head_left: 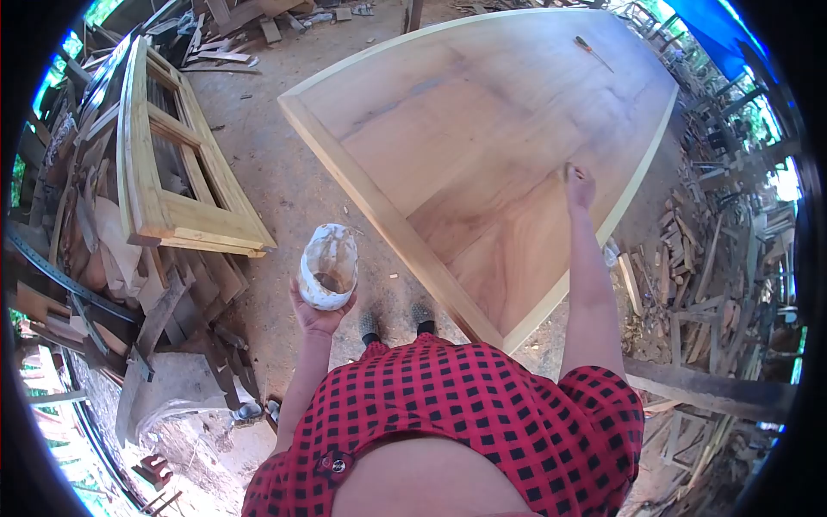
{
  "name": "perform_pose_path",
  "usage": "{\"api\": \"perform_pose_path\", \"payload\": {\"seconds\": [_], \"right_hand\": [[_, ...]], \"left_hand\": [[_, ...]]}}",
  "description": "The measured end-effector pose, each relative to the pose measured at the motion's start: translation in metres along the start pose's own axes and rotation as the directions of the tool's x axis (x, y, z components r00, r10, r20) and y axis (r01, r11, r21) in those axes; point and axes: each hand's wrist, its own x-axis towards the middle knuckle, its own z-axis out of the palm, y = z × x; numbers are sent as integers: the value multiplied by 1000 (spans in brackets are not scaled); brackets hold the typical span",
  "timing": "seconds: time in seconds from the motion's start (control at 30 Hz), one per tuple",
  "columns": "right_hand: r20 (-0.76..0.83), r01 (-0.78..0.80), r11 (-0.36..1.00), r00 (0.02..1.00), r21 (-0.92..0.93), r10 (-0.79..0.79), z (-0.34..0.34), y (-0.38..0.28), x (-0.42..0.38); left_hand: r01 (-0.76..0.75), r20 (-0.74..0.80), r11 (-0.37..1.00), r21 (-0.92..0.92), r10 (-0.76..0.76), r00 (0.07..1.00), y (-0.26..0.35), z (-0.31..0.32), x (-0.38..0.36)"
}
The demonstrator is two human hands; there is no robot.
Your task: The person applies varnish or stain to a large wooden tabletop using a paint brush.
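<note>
My left hand (pixel 322 312) is wrapped round a white cut-open plastic container (pixel 320 269), stained on its walls, with brownish contents at the bottom. It is held up over the dirt floor, left of a large wooden panel (pixel 482 129) with a pale raised frame. On the right part of the panel's brown surface, my right hand (pixel 580 184) is closed, its fingers curled down at the wood. Whatever is in those fingers is too small to make out. A darker, damp-looking area spreads over the wood near this hand. Toward the panel's far end lies a screwdriver (pixel 593 52).
A pale wooden window frame (pixel 185 215) leans on a heap of scrap boards (pixel 164 319) at the left. More offcuts (pixel 676 250) are piled at the right, beside a beam (pixel 706 389). A blue tarp (pixel 711 34) hangs at the far right.
</note>
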Motion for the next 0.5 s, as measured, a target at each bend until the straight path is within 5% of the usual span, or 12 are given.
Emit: {"api": "perform_pose_path", "payload": {"seconds": [0.13,0.2,0.27,0.33,0.37,0.4,0.5], "right_hand": [[-50,-91,966,995,-240,81,-15,20,-7],[82,56,982,996,-179,-42,16,22,-24],[-113,424,906,900,-5,-422,64,5,-52],[183,276,953,938,121,-295,60,-82,-103],[159,393,894,889,214,-429,88,-87,-121],[328,327,907,854,264,-403,87,-121,-143],[339,337,748,733,572,-590,85,-182,-206]], "left_hand": [[44,47,998,-44,-41,998,5,12,0],[48,54,998,-31,-46,997,5,20,4],[43,67,999,0,-43,997,4,27,10],[34,78,999,29,-37,996,4,34,15],[32,88,999,24,-34,996,4,37,16],[35,93,999,23,-37,995,4,41,18],[43,80,999,10,-44,996,4,50,19]]}}
